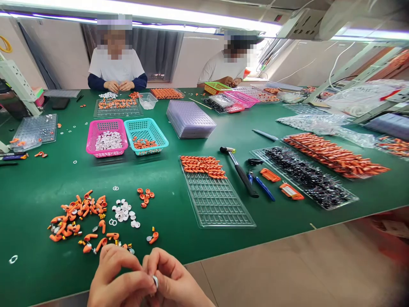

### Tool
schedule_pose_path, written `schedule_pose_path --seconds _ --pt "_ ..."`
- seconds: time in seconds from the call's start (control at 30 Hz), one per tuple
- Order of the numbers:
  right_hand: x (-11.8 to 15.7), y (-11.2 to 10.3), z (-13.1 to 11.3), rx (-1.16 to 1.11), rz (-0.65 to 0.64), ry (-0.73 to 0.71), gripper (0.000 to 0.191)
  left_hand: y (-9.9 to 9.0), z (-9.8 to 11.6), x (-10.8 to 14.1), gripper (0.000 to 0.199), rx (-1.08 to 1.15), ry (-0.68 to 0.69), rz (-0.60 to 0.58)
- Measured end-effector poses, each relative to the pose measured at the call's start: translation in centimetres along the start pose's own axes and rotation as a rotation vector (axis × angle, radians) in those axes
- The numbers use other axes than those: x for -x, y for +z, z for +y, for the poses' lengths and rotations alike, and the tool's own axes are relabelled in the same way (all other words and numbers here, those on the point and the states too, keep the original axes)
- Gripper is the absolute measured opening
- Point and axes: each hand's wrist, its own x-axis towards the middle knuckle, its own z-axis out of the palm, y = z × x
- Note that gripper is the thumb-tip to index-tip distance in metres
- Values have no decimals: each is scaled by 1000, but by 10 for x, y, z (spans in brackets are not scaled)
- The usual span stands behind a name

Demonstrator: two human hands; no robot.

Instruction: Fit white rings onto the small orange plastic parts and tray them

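At the near edge of the green table [223, 128], the left hand [116, 277] and the right hand [177, 279] are pressed together, fingertips of both pinching a small silvery ring [155, 281] between them, just over the table's near edge. Because the ring sits right above that edge, a slip of the fingertips would likely send it to the floor rather than the tabletop. Just beyond the hands lies a loose scatter of orange parts [79, 217], with white washers [123, 212] beside it; a sweep of a wrist could knock these about. Further in, toward the middle, a clear tray [217, 200] holds rows of orange parts at its far end, with a hammer [239, 170] to its right. A pink basket [107, 137] and a teal basket [146, 135] stand behind. At the far edge, 2 people sit working.
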Motion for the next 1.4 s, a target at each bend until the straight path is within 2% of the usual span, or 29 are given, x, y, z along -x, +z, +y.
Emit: schedule_pose_path --seconds 0.3,0.7,0.93,1.4 --pt "2 2 -2 6 8 11 31 -2 -2 2 7 28 -32 -34" --pt "2 2 -1 7 30 -5 30 1 -4 2 11 -2 -31 -55" --pt "2 2 1 -17 -4 4 30 -1 -1 5 7 26 -52 -11" --pt "1 1 3 73 46 3 39 -2 -1 2 7 38 -84 -11"
